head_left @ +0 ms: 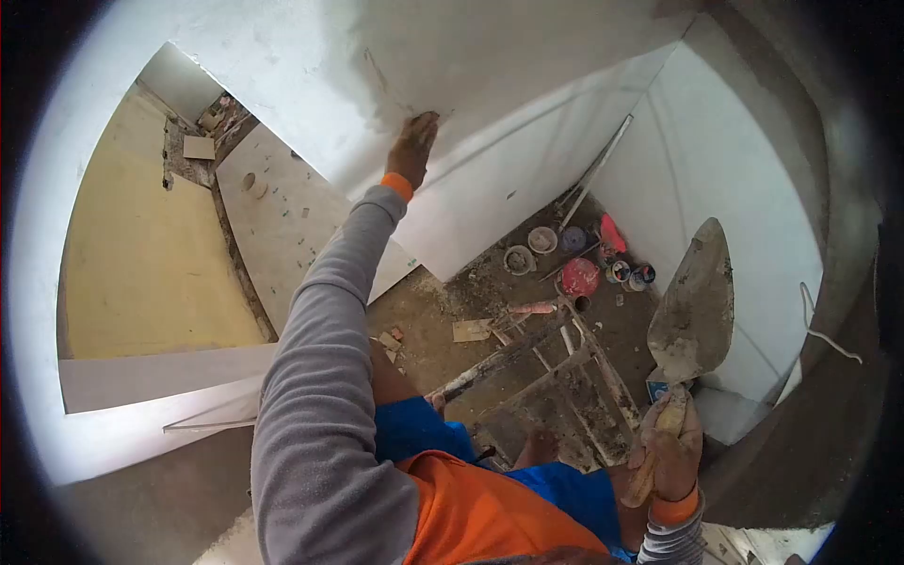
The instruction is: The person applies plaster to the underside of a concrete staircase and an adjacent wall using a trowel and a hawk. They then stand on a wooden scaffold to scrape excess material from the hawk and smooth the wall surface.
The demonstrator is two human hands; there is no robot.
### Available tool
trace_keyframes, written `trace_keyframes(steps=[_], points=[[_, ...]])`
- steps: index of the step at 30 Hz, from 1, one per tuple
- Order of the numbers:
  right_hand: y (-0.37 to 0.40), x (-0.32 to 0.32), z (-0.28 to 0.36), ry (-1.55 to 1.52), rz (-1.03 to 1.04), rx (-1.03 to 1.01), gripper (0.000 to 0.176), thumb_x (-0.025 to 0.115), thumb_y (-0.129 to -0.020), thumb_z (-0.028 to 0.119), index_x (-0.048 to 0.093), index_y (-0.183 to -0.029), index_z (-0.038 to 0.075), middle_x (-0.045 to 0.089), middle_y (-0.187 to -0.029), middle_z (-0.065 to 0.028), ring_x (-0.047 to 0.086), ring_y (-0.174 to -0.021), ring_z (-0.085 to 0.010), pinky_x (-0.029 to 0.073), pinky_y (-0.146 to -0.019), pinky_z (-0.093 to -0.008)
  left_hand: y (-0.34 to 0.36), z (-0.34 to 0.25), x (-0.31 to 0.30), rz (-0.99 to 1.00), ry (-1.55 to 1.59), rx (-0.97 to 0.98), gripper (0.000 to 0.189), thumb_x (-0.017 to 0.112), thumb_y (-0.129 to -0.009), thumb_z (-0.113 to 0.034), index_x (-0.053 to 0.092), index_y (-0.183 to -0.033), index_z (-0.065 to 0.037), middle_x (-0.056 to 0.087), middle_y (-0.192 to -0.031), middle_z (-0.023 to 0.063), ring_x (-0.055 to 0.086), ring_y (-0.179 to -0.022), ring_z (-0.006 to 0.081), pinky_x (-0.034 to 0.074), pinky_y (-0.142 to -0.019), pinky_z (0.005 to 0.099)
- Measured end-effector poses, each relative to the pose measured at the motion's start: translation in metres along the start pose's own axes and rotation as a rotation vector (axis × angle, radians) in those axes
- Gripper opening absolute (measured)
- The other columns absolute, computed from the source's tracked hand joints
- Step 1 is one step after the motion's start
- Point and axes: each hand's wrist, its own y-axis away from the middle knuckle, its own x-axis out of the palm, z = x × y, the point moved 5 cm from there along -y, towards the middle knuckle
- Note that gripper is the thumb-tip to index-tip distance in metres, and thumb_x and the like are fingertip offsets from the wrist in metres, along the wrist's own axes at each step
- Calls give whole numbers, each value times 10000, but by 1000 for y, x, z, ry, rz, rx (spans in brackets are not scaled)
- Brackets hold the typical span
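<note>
Grey sleeve (325, 367) stretches forward, left hand (412, 153) at the wall (490, 89), its grip hard to tell; right hand (676, 444) clamps a grimy, leaf-shaped trowel (695, 306).

Grey sleeves (325, 377), orange cuffs (398, 185), orange shirt (494, 518), blue shorts (419, 430)

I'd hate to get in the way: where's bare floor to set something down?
The barest floor patch seems to lie between the white wall, the scraps and the pale board. Buckets and cans crowd the far corner; a dirty frame covers much nearer floor.
</note>
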Motion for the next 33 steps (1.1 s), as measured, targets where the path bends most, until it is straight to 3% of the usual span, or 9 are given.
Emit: trace_keyframes(steps=[3,6,9,13,20,23,26,29,33], points=[[4,1,0,-34,16,19,460,658,-791,90,419,-1179,25,579,-764,-95,571,-515,-157,504,-467,-272,6,6,-2,-49,4,21,957,604,-783,-623,269,-1503,-90,138,-1600,91,66,-1482,258,30,-1195,497],[5,1,0,-12,33,-4,457,664,-797,84,418,-1178,25,580,-761,-107,572,-512,-162,507,-463,-277,35,-27,23,296,173,392,945,623,-768,-618,290,-1500,-122,137,-1600,97,57,-1484,257,-13,-1188,530],[6,-1,1,-3,48,1,450,678,-803,102,419,-1163,27,581,-755,-109,565,-504,-162,506,-457,-277,54,-33,19,233,116,380,938,635,-759,-609,298,-1500,-145,128,-1602,100,64,-1483,257,-27,-1178,557],[10,3,4,8,54,-33,425,675,-818,129,420,-1142,27,574,-745,-95,550,-493,-153,498,-452,-266,40,3,0,52,131,-10,852,598,-827,-509,260,-1514,-136,126,-1604,89,63,-1485,255,24,-1195,506],[13,3,5,40,57,-90,424,680,-817,166,431,-1129,24,567,-738,-82,544,-496,-140,491,-449,-262,33,-7,-7,84,223,214,668,531,-894,-282,296,-1499,-123,140,-1605,45,84,-1483,248,47,-1206,456],[14,2,5,44,40,-73,427,677,-797,151,433,-1120,15,566,-737,-82,543,-493,-142,492,-451,-259,19,9,-4,-80,185,-75,690,558,-885,-327,303,-1498,-139,136,-1607,36,85,-1483,237,30,-1204,473],[15,6,11,67,3,-49,427,666,-773,132,434,-1108,2,563,-724,-83,542,-486,-148,493,-452,-258,20,-1,7,-18,-46,-2,721,585,-865,-353,309,-1495,-139,138,-1607,39,91,-1482,221,26,-1202,481],[15,6,12,61,0,-46,418,653,-762,123,436,-1096,-4,561,-709,-82,544,-483,-150,492,-453,-257,43,-18,7,342,227,390,741,588,-850,-352,301,-1497,-131,129,-1609,37,82,-1483,233,29,-1201,477],[14,8,13,83,29,-50,402,649,-760,118,442,-1081,-4,560,-705,-81,550,-489,-152,488,-455,-257,23,13,-13,-10,231,-48,706,573,-877,-360,302,-1499,-164,145,-1605,45,99,-1481,256,15,-1200,484]])
